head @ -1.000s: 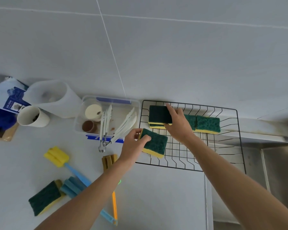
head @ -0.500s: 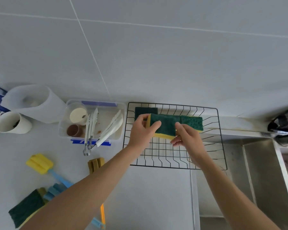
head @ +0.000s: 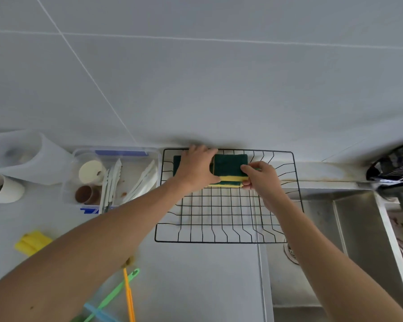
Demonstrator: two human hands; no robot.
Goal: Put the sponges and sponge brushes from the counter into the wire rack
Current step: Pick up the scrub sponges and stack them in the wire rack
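Observation:
A black wire rack (head: 223,241) lies on the counter against the wall. At its back edge a green-and-yellow sponge (head: 230,166) sits on other sponges. My left hand (head: 197,167) presses on the sponge's left end and covers much of another green sponge (head: 176,166) at the back left. My right hand (head: 261,178) pinches the middle sponge's right end. A yellow sponge brush (head: 32,242) lies on the counter at the left, its handle hidden under my left forearm. Green, orange and blue brush handles (head: 128,289) show near the bottom edge.
A clear plastic tub (head: 115,151) with cups and white utensils stands left of the rack. A translucent jug (head: 35,156) and a white cup (head: 4,190) are further left. A steel sink (head: 349,240) with a drain lies right of the rack, which overhangs it.
My left hand carried the sponge further back in the rack and set it on the row along the back edge. My right hand shifted to its right end. The view moved closer.

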